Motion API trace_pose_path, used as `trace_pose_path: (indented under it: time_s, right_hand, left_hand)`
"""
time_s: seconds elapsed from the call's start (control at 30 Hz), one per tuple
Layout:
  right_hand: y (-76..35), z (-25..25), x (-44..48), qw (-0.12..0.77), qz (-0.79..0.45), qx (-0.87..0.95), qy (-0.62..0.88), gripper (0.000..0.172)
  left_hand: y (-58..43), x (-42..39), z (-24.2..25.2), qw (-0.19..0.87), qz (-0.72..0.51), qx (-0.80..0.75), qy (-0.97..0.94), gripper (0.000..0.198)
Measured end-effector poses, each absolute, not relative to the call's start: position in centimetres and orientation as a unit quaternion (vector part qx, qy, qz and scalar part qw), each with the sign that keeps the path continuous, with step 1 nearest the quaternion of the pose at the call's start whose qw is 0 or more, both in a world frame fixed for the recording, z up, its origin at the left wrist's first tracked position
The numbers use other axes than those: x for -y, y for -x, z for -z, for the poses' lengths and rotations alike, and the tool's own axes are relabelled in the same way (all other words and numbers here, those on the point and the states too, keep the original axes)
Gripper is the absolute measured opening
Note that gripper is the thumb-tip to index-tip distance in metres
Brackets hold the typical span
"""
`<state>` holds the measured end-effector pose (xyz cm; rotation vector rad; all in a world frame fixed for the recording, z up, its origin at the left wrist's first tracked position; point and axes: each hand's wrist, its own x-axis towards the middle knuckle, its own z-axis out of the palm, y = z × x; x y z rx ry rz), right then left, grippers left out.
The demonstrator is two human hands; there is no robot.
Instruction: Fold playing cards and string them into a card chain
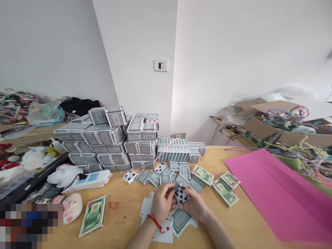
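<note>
Between both hands is a playing card [182, 196] with black club marks facing up. My left hand [163, 200], with a red string bracelet at the wrist, pinches its left side. My right hand [195, 204] grips its right side, fingers curled round. Whether more cards lie beneath it is hidden. Under the hands, loose cards are spread on the table, among them a three of diamonds [166, 232] and a patterned card back [181, 221]. Just beyond lie several small grey-backed folded card pieces [155, 178].
Tall stacks of grey card blocks [109, 138] stand at the back left. Green banknote-patterned packs [225, 192] lie right of the hands, another pack [93, 214] at left. A white power strip [92, 180], a pink sheet [280, 200] and cardboard boxes [275, 128] flank the area.
</note>
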<state>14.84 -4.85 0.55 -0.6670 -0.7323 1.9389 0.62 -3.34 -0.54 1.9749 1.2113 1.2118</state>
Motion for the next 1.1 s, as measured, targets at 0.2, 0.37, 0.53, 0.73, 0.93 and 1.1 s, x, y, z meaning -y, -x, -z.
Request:
trace_pose_path:
  time_s: [0.2,0.37,0.53,0.73,0.93,1.1]
  right_hand:
    - [-14.6,-0.1,4.7,0.462,-0.792,0.301,0.261,0.027]
    - [-14.3,-0.3,4.6,0.439,-0.799,0.294,0.287,0.046]
    - [-14.3,-0.2,4.8,0.446,-0.799,0.291,0.280,0.048]
    - [-14.4,0.0,4.5,0.466,-0.785,0.259,0.316,0.048]
    - [-14.6,0.5,4.2,0.525,-0.753,0.228,0.324,0.033]
    - [-14.4,0.7,4.4,0.583,-0.689,0.259,0.344,0.031]
  left_hand:
    - [-0.7,3.7,0.2,0.186,-0.473,-0.433,-0.744,0.009]
    - [-0.8,3.9,0.4,0.150,-0.475,-0.436,-0.749,0.007]
    - [-0.7,4.1,0.0,0.161,-0.474,-0.428,-0.752,0.006]
    - [-0.6,3.9,0.0,0.201,-0.496,-0.427,-0.729,0.008]
    - [-0.3,3.4,0.0,0.203,-0.508,-0.483,-0.684,0.004]
    - [-0.5,4.0,-1.2,0.227,-0.467,-0.430,-0.739,0.005]
